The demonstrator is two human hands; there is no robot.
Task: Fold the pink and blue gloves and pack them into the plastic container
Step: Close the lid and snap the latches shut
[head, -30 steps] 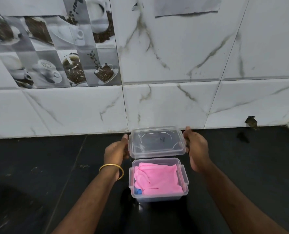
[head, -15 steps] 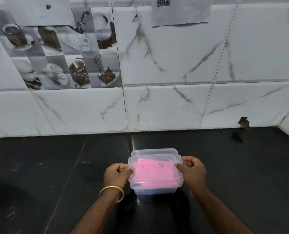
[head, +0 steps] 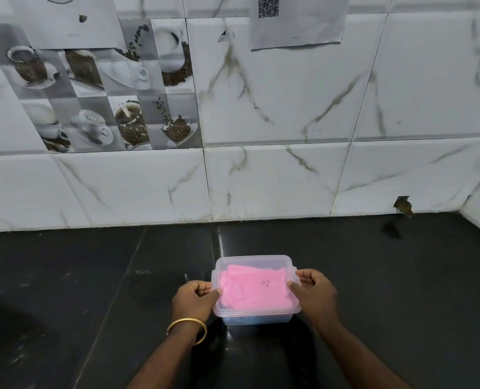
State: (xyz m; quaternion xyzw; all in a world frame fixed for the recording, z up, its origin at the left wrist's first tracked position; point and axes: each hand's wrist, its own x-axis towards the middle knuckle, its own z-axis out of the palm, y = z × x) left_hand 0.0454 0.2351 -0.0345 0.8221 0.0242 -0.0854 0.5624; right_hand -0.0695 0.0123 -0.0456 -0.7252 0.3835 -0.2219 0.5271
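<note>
now shut, clear lid [head: 255, 279] covers soft pink gloves [head: 254, 290]; each hand [head: 195, 300] [head: 314, 293] grips boxy plastic container [head: 257, 318].

you're looking at a glossy black stone counter [head: 373, 276] that meets the tiled wall; only the lidded plastic container [head: 257, 318] rests on it.
</note>
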